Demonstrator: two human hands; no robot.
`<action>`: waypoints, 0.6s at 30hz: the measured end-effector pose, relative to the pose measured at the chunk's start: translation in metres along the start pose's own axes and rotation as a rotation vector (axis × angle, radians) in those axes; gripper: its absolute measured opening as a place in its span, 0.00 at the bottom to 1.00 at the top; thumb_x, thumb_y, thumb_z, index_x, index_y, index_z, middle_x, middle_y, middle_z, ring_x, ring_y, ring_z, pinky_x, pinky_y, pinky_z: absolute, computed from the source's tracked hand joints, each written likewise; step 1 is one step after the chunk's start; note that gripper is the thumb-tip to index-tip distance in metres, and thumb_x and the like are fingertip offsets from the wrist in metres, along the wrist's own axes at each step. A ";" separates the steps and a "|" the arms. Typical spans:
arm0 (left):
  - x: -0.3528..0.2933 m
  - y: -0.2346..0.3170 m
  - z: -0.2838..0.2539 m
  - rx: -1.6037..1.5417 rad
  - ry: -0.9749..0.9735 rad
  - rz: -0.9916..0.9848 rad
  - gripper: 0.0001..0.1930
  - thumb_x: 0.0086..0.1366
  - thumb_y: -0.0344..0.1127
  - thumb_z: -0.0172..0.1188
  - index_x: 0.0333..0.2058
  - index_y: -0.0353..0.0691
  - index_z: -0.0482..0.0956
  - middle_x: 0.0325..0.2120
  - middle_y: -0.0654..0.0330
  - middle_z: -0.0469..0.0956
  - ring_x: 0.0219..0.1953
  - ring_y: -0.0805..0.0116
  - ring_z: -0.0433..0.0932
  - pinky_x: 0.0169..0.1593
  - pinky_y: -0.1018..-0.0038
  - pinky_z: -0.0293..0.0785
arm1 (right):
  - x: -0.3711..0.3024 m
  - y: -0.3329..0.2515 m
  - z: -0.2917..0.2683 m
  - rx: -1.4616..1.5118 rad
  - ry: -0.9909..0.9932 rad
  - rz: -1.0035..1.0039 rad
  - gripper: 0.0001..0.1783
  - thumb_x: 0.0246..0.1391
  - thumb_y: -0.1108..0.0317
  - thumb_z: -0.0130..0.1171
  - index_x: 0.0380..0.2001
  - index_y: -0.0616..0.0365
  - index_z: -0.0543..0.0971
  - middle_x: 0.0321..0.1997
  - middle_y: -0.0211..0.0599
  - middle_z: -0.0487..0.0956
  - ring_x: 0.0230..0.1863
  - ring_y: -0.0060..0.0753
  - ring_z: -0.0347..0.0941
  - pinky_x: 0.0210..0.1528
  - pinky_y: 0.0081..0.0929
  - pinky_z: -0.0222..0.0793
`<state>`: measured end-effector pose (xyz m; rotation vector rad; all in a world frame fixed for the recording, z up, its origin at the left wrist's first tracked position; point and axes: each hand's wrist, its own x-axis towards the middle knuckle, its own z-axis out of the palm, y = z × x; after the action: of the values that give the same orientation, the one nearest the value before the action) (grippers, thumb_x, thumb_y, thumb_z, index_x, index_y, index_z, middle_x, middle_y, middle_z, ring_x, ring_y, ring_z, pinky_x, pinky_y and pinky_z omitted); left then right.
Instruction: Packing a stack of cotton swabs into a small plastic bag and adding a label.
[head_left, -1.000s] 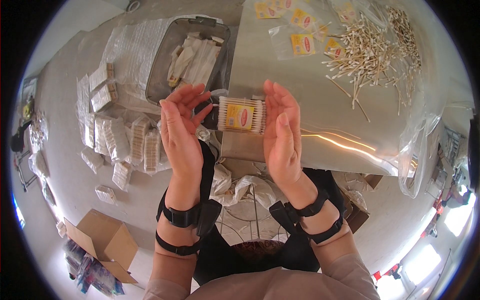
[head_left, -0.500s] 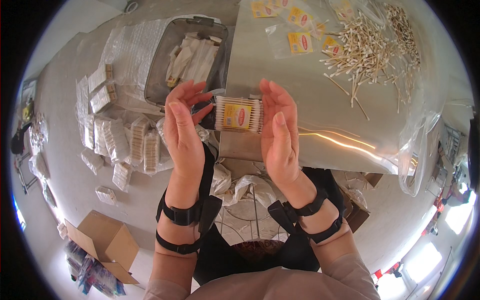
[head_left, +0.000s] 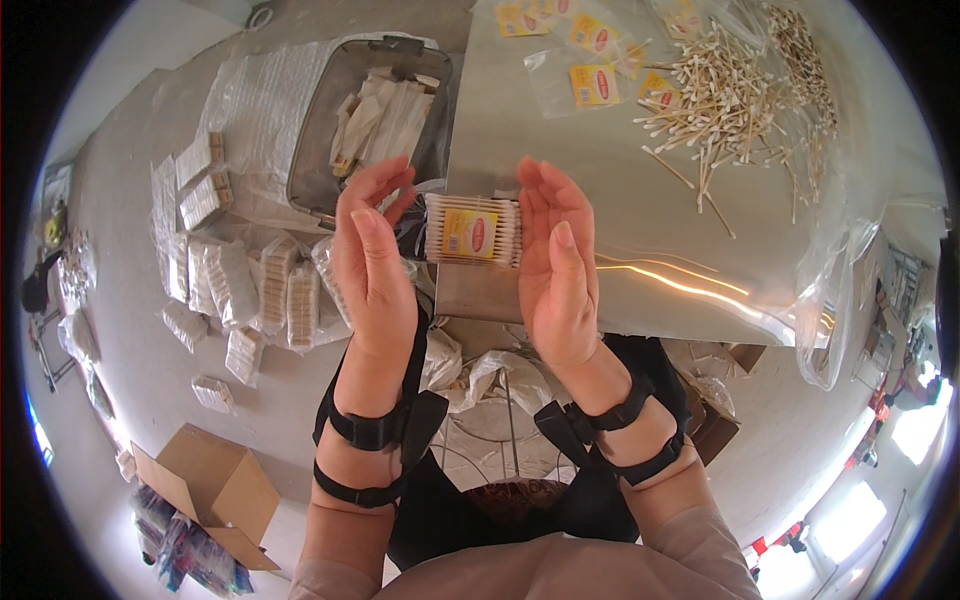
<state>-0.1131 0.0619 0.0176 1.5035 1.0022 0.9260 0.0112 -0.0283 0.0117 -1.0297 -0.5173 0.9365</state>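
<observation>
Left hand (head_left: 378,265) has turned inward a little and closed some of its gap to the swab pack (head_left: 472,215) over the last second, while the right hand (head_left: 558,265) has barely budged. So now both are cupped with palms facing each other, fingers loosely bent, neither one clenched. Can't really tell if any fingers touch the pack; the right hand sits right at its end, and the left fingertips are just beside the other end.

Pack's sitting between the two hands, swabs running hand to hand, with a yellow card (head_left: 470,235) on its upper face. It's over the left edge of the shiny metal table (head_left: 640,200), though I can't say whether it's resting there or held slightly above.

Off past the right hand, farther out and to its right, is a big messy heap of loose swabs (head_left: 715,95), and nearer straight ahead of that hand are some flat clear bags with yellow cards (head_left: 595,85). Just beyond the left hand there's a grey bin (head_left: 309,140) with whitish strips (head_left: 385,120) inside. Left of that same hand, bagged bundles (head_left: 225,275) are spread around, and a cardboard box (head_left: 240,490) stands well behind it.
</observation>
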 end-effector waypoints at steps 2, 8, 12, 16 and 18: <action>0.000 -0.006 0.005 0.000 -0.014 0.066 0.32 0.77 0.58 0.31 0.60 0.35 0.66 0.59 0.48 0.70 0.61 0.59 0.70 0.66 0.63 0.64 | -0.001 0.000 -0.001 0.001 0.003 -0.007 0.30 0.71 0.56 0.37 0.69 0.64 0.55 0.72 0.48 0.58 0.75 0.39 0.49 0.77 0.36 0.38; 0.002 -0.012 0.014 -0.351 -0.085 -0.032 0.33 0.77 0.58 0.27 0.62 0.35 0.63 0.65 0.46 0.63 0.70 0.57 0.59 0.73 0.62 0.50 | -0.003 0.006 -0.003 0.003 -0.017 -0.045 0.31 0.73 0.56 0.39 0.69 0.67 0.53 0.73 0.48 0.56 0.74 0.41 0.49 0.74 0.35 0.42; 0.005 -0.010 0.015 -0.476 -0.086 -0.094 0.35 0.77 0.59 0.26 0.63 0.34 0.62 0.66 0.47 0.62 0.70 0.58 0.58 0.73 0.63 0.48 | -0.003 0.007 0.002 0.015 0.005 -0.029 0.29 0.71 0.57 0.38 0.68 0.64 0.56 0.72 0.47 0.57 0.75 0.40 0.49 0.77 0.38 0.38; 0.006 -0.008 0.018 -0.507 -0.058 -0.137 0.36 0.76 0.61 0.25 0.63 0.33 0.62 0.66 0.48 0.63 0.70 0.59 0.58 0.74 0.63 0.46 | -0.003 0.009 0.009 0.099 0.011 -0.068 0.29 0.70 0.58 0.39 0.68 0.64 0.56 0.72 0.46 0.58 0.75 0.40 0.49 0.77 0.38 0.39; 0.006 -0.008 0.018 -0.527 -0.045 -0.138 0.35 0.76 0.60 0.26 0.62 0.34 0.63 0.66 0.47 0.63 0.70 0.57 0.58 0.73 0.62 0.48 | -0.003 0.011 0.008 0.093 0.025 -0.059 0.29 0.70 0.58 0.39 0.68 0.64 0.56 0.72 0.46 0.58 0.75 0.40 0.49 0.77 0.38 0.39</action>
<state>-0.0955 0.0628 0.0072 0.9968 0.7421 0.9597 -0.0014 -0.0249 0.0056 -0.9368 -0.4770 0.8867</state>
